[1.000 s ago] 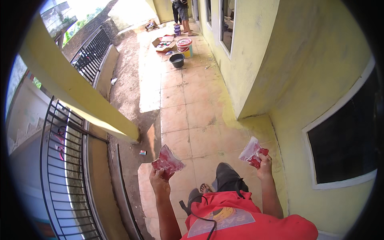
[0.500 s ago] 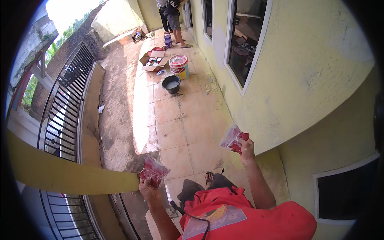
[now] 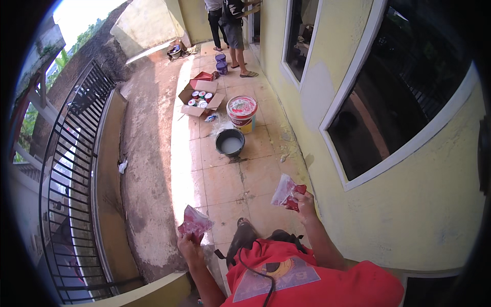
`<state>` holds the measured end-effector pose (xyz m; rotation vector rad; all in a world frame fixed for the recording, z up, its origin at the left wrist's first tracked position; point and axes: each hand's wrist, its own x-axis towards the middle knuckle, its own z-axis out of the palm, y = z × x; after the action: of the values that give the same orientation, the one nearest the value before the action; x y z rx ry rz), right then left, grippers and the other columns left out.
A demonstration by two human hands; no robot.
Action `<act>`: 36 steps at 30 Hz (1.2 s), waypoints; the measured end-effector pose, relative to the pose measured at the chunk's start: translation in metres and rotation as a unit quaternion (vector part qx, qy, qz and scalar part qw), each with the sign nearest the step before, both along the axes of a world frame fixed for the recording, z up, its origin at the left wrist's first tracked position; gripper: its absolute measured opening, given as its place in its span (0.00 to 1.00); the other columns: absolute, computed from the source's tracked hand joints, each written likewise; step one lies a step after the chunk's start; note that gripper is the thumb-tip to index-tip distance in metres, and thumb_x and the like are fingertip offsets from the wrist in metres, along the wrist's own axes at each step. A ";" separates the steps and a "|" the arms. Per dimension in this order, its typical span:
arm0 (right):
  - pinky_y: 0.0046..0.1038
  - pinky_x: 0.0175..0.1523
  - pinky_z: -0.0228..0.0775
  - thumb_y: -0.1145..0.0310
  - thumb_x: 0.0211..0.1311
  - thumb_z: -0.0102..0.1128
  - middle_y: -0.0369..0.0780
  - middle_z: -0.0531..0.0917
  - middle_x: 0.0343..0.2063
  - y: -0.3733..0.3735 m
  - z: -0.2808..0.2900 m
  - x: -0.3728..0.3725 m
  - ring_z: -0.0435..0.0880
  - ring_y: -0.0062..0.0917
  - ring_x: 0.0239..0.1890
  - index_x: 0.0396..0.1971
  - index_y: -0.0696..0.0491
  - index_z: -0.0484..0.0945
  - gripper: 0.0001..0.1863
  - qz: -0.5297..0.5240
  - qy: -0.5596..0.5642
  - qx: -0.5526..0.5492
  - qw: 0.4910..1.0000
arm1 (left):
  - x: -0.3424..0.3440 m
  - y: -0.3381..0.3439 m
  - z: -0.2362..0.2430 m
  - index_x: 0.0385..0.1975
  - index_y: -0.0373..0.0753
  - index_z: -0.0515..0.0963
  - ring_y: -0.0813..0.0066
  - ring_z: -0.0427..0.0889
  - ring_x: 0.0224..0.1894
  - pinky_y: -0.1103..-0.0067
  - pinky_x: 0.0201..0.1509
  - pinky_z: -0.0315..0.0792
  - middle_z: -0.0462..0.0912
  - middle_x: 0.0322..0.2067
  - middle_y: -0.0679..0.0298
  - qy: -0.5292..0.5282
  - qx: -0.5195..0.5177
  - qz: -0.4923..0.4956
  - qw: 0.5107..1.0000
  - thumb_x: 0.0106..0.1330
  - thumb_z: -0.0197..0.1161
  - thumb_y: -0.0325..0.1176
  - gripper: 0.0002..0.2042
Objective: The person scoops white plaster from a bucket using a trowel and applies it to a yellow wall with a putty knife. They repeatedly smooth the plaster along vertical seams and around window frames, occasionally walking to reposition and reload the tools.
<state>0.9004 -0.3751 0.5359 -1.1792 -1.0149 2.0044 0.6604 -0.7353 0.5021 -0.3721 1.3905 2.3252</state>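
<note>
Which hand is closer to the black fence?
Left. The left hand is to the right of the black fence; the right hand is farther right, near the yellow wall.

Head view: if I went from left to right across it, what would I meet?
Black railing → left hand holding a flat red-and-white piece → black basin of greyish liquid → right hand holding a similar piece → large white-framed window.

Tiled house porch (image 3: 222, 179) (yellow walls (image 3: 368, 225), white-framed windows (image 3: 394, 97), black metal railing (image 3: 66, 184) alongside).
</note>
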 end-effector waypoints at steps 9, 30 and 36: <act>0.32 0.27 0.84 0.71 0.64 0.59 0.38 0.84 0.35 0.183 -0.042 -0.124 0.87 0.28 0.31 0.44 0.55 0.81 0.10 -0.173 -0.063 0.008 0.983 | -0.249 0.309 0.074 0.56 0.34 0.75 0.66 0.89 0.40 0.67 0.41 0.88 0.85 0.44 0.59 0.046 -0.010 -0.157 0.986 0.69 0.53 0.22 0.16; 0.32 0.29 0.79 0.69 0.57 0.68 0.42 0.87 0.29 0.686 -0.409 -0.642 0.87 0.28 0.25 0.41 0.56 0.84 0.12 0.127 -0.398 0.117 0.901 | -0.625 0.769 -0.303 0.56 0.31 0.75 0.69 0.85 0.45 0.75 0.48 0.80 0.84 0.46 0.55 0.064 -0.297 -0.264 0.915 0.71 0.53 0.19 0.15; 0.40 0.44 0.79 0.64 0.55 0.68 0.49 0.88 0.33 0.778 -0.511 -0.727 0.89 0.40 0.38 0.40 0.54 0.85 0.14 0.167 -0.497 0.172 0.834 | -0.662 0.851 -0.430 0.48 0.31 0.76 0.43 0.85 0.36 0.59 0.43 0.77 0.86 0.36 0.45 0.190 -0.462 -0.276 0.821 0.68 0.61 0.29 0.12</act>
<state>0.1733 0.4025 0.0254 -1.9677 -2.0935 1.2266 -0.0014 0.1162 0.0717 0.2530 2.3785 1.1596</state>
